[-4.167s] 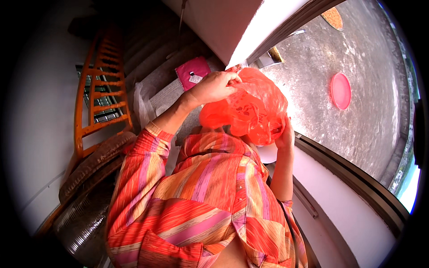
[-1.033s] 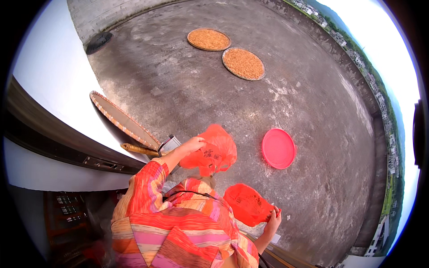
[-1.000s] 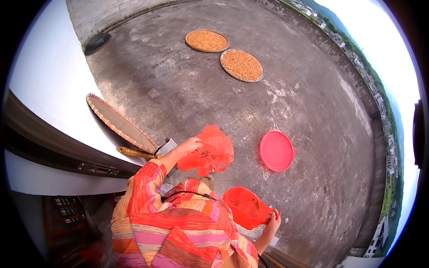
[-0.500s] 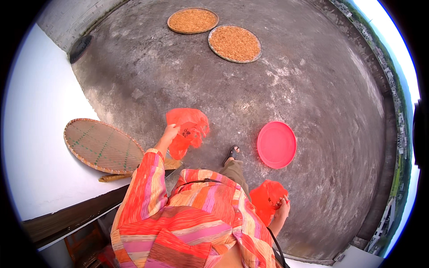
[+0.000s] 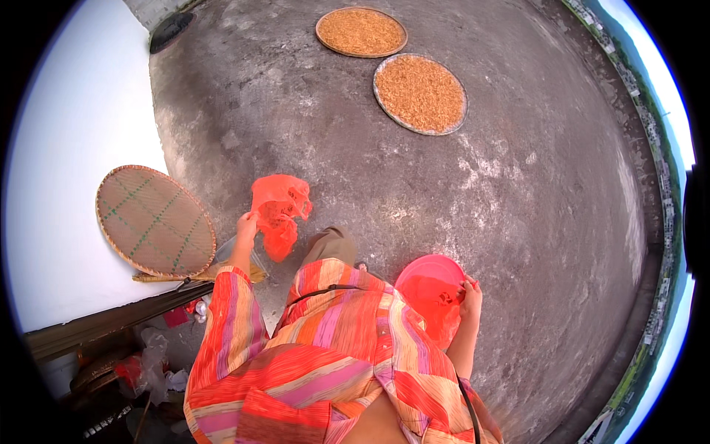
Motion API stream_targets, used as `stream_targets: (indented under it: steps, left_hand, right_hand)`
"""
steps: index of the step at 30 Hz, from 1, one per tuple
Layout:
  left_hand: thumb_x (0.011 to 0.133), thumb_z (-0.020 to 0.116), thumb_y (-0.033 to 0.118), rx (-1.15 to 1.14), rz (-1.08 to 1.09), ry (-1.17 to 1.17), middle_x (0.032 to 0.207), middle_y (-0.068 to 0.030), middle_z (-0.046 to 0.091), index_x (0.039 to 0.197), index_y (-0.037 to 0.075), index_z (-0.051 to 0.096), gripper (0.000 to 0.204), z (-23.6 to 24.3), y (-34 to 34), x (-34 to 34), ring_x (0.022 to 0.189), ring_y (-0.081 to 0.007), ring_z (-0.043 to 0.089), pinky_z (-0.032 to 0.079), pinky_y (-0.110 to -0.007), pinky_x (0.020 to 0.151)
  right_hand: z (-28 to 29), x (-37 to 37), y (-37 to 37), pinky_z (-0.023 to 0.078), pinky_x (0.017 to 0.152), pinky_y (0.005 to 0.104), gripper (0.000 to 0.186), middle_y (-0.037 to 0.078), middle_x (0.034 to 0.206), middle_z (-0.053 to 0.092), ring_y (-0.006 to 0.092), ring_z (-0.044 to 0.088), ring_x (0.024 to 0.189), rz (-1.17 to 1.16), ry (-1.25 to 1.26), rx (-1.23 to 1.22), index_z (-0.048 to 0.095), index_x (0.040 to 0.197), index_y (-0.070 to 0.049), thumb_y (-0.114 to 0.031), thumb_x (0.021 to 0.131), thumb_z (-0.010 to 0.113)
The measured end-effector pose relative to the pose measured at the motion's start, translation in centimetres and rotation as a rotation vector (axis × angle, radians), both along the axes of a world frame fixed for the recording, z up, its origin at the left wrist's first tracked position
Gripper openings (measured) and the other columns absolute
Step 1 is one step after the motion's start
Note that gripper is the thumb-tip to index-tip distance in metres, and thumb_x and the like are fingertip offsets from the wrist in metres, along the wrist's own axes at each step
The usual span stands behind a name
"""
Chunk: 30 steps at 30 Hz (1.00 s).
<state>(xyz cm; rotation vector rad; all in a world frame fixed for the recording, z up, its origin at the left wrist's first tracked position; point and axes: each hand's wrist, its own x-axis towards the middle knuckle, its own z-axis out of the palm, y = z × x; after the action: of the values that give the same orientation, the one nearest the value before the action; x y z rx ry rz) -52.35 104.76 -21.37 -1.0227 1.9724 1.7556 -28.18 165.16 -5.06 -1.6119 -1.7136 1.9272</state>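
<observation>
My left hand (image 5: 245,225) is raised out to the left and grips a crumpled orange-red plastic bag (image 5: 278,214), which hangs open above the concrete. My right hand (image 5: 470,294) hangs low at my right side and holds a second orange-red plastic bag (image 5: 436,305). That bag overlaps a round pink tray (image 5: 430,271) lying on the ground just beyond it. My striped orange sleeves and one trouser leg fill the lower middle of the view.
Two round flat baskets of golden grain (image 5: 361,31) (image 5: 420,92) lie far ahead on the grey concrete roof (image 5: 532,192). A woven round sieve (image 5: 154,220) leans against the white wall (image 5: 66,148) at left. Clutter sits by the doorway (image 5: 140,362) at lower left.
I have stepped out of the doorway onto the roof. The two bags, first held together at my chest, are now apart, one in each hand. The pink tray is now right by my right hand.
</observation>
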Motion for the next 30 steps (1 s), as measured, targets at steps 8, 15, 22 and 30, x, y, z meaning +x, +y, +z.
stream_targets:
  steps: [8, 15, 22, 30]
  left_hand:
    - [0.092, 0.056, 0.022, 0.05, 0.123, -0.112, 0.094, 0.0028, 0.061, 0.113, 0.014, 0.062, 0.023, -6.7, 2.6, -10.0, 0.082, -0.01, 0.056, 0.048, -0.03, 0.073]
    - [0.089, 0.055, 0.014, 0.022, 0.324, -0.039, 0.067, 0.0006, 0.054, 0.09, 0.006, 0.065, 0.013, -8.1, 9.3, -27.0, 0.047, -0.007, 0.046, 0.035, -0.025, 0.039]
    - [0.087, 0.056, 0.019, -0.403, -0.013, 0.027, 0.084, -0.0182, 0.067, 0.103, -0.001, 0.063, 0.027, -12.6, 5.5, -44.6, 0.079, -0.0303, 0.065, 0.049, -0.04, 0.071]
    - [0.085, 0.055, 0.018, -0.653, -0.065, 0.193, 0.102, -0.0249, 0.066, 0.111, 0.001, 0.063, 0.033, -8.8, 11.8, -66.1, 0.099, -0.0401, 0.063, 0.048, -0.046, 0.084]
  right_hand:
    - [-0.6, -17.9, 5.8, 0.048, 0.057, 0.0242, 0.027, 0.004, 0.085, 0.06, 0.0111, 0.056, 0.065, 0.055, 0.07, 0.009, 0.054, 0.122, -0.002, -0.004, 0.095, 0.05]
    - [1.2, -30.8, 10.2, 0.048, 0.057, 0.0266, 0.028, 0.005, 0.087, 0.06, 0.0129, 0.056, 0.065, -0.084, 0.012, 0.043, 0.054, 0.123, -0.004, -0.007, 0.095, 0.05]
    - [-1.5, -45.7, 12.8, 0.048, 0.056, 0.0276, 0.029, 0.004, 0.087, 0.06, 0.0128, 0.056, 0.065, -0.129, 0.017, -0.055, 0.053, 0.124, -0.006, -0.009, 0.095, 0.052]
    - [-10.4, -63.6, 18.8, 0.045, 0.05, 0.0261, 0.029, 0.005, 0.084, 0.058, 0.0126, 0.055, 0.062, -0.242, -0.011, -0.108, 0.052, 0.124, -0.005, -0.007, 0.095, 0.048]
